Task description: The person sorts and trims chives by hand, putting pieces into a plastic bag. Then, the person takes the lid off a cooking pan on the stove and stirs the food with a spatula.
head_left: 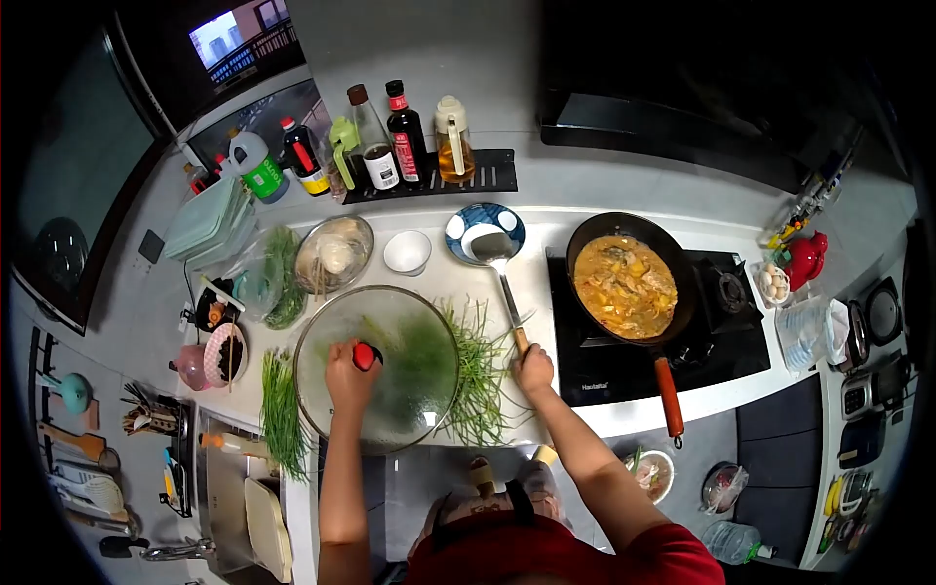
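My left hand (350, 375) grips the red and black knob of a large glass lid (405, 336), which is over green stalks on the counter. Green stalks (478, 370) show on both sides of the lid. In my right hand (533, 370) is the wooden handle of a metal spatula (511, 302). The spatula's blade rests over a blue and white plate (468, 218). A black wok (687, 283) with orange-brown stew (624, 288) sits on the stove, its red handle (667, 390) pointing toward the front edge.
Behind the plate, a black rack (497, 175) holds several bottles. A white bowl (407, 253) and a metal dish (334, 252) stand behind the lid. A pink bowl (226, 356) is at the left. Eggs (773, 285) lie right of the stove (604, 380).
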